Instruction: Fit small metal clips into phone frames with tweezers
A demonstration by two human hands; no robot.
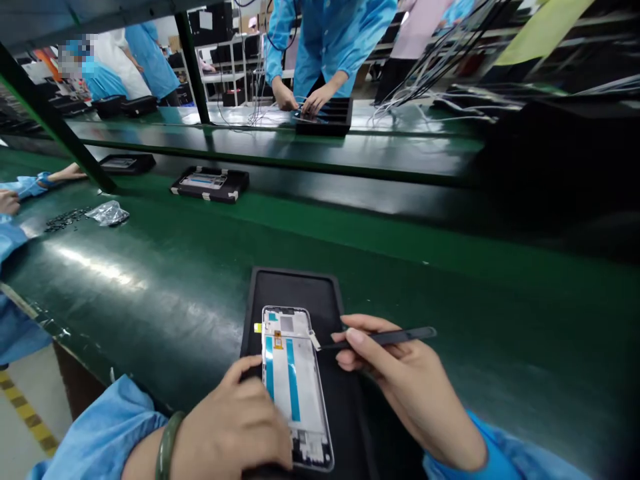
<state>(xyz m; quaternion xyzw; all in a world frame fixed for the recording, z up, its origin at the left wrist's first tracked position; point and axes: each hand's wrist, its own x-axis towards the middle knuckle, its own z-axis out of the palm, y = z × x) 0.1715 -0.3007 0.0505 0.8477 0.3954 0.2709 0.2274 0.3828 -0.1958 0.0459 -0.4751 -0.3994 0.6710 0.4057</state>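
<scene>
At the far left edge, a co-worker's blue sleeve point(23, 187) reaches onto the green conveyor belt point(175, 267), with a scatter of small black parts point(65, 219) and a crumpled clear plastic bag point(109, 213) lying just beside it. Further along the belt, two black trays sit apart: one with a part in it point(125, 163) behind a slanted frame post point(55, 120), another point(210, 184) to its right.

Near the bottom, the left hand point(235, 427), a green bangle point(167, 443) on its wrist, lies curled with fingers pressing the left edge of a phone frame point(295, 387), holding it flat. The frame, white with two blue strips running lengthwise, rests on a black mat point(305, 290) directly in front of the person. The thumb covers part of the frame's lower left side.

The right hand point(400, 387) pinches a slim black stylus-like tool point(390, 338) between thumb and forefinger, fingers closed around it; its tip touches a small white tab at the frame's upper right edge.

Across the belt, another person in a blue coat point(325, 40) bends over a black tray point(325, 117), both hands on it, with a bundle of cables point(440, 67) hanging to the right.
</scene>
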